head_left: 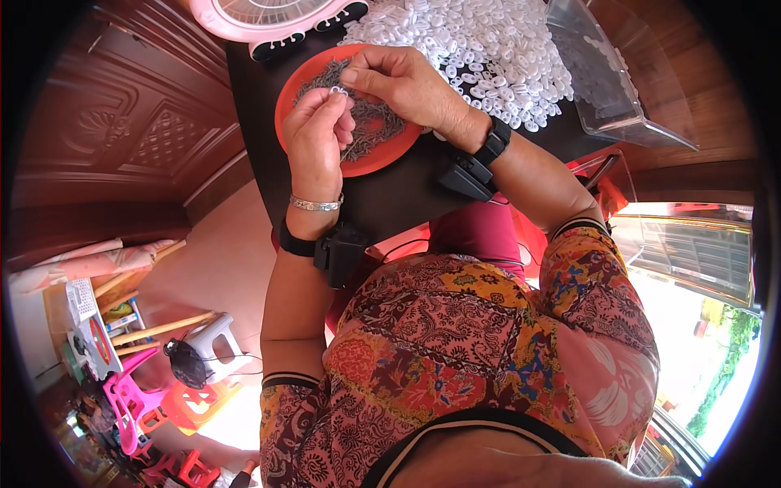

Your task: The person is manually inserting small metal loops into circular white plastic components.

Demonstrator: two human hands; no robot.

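Note:
Over a round orange-red plate (399,152), my left hand (316,146) pinches a small white plastic piece (339,91) between thumb and fingers. My right hand (411,89) is closed just above it, thumb against forefinger; whatever is in that pinch is too small to make out. Heaped in the plate are many thin grey pieces (378,130) that look like small screws. Behind and right of my right hand spreads a large pile of white oval plastic pieces with holes (496,49), some lying close to its wrist.
A clear plastic bin (622,122) lies at the pile's right, more white pieces inside. The dark table (382,207) carries a pink-framed fan (268,20) at the far left. Plastic stools (215,350) stand on the floor at left. Wrist straps with black boxes (342,254) sit on both arms.

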